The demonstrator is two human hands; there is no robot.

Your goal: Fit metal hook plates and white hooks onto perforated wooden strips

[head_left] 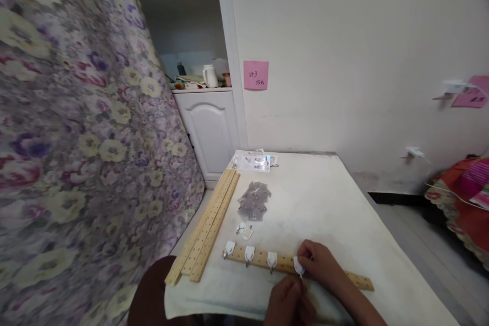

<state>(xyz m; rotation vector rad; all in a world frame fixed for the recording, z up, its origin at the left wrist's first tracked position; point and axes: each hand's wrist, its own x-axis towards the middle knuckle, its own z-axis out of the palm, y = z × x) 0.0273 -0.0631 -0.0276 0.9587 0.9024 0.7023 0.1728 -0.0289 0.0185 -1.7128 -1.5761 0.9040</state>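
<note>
A perforated wooden strip [355, 280] lies across the near part of the white table [324, 204]. Three white hooks [249, 253] sit in a row on its left half. My right hand [323, 265] pinches a fourth white hook [298, 267] against the strip. Below it, at the table's front edge, my left hand [288, 303] is curled closed; what it holds is hidden. Two loose hooks [244, 230] lie just behind the strip.
Three more wooden strips [208, 229] lie together along the table's left edge. A pile of clear hook packets [254, 201] and a blister pack [254, 162] lie further back. A floral mattress [76, 137] stands on the left, a white cabinet [210, 127] behind, a wall ahead.
</note>
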